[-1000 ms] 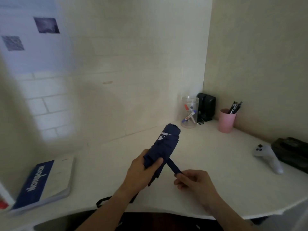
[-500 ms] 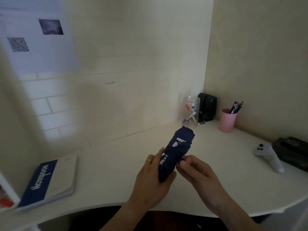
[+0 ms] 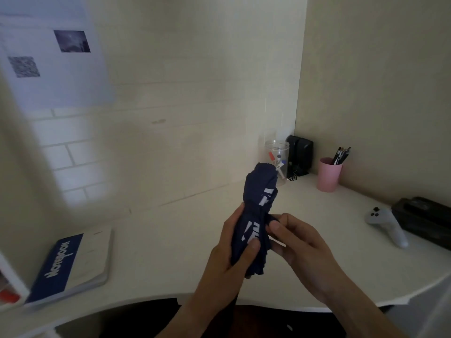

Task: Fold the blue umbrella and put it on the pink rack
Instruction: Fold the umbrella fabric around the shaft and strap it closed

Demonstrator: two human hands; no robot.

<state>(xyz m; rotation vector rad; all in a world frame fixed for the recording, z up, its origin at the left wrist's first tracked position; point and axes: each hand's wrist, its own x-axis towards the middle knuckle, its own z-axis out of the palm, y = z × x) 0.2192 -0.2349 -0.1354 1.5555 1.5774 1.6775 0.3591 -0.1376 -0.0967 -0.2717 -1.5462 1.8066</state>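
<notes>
Gripping the folded blue umbrella [image 3: 258, 215] upright above the table's [image 3: 158, 240] front edge, the left hand [image 3: 228, 259] wraps its lower half while the right hand [image 3: 296, 242] pinches its side.

Desk [image 3: 151, 259]: white, with a curved front edge, set into the corner of the room.
Notebook [image 3: 70, 262]: lies flat at the left side of the desk, blue cover with white letters.
Clear jar [image 3: 278, 157]: stands near the corner, with some markers inside.
Black speaker [image 3: 300, 154]: stands just beside the clear jar, against the wall.
Pink cup [image 3: 329, 174]: stands to the right of the speaker and holds dark pens.
White controller [image 3: 386, 224]: lies on the right side of the desk.
Black case [image 3: 424, 218]: lies just behind the controller, at the right edge.
Paper sheet [image 3: 56, 69]: hangs on the brick wall at upper left, with two dark printed squares.
</notes>
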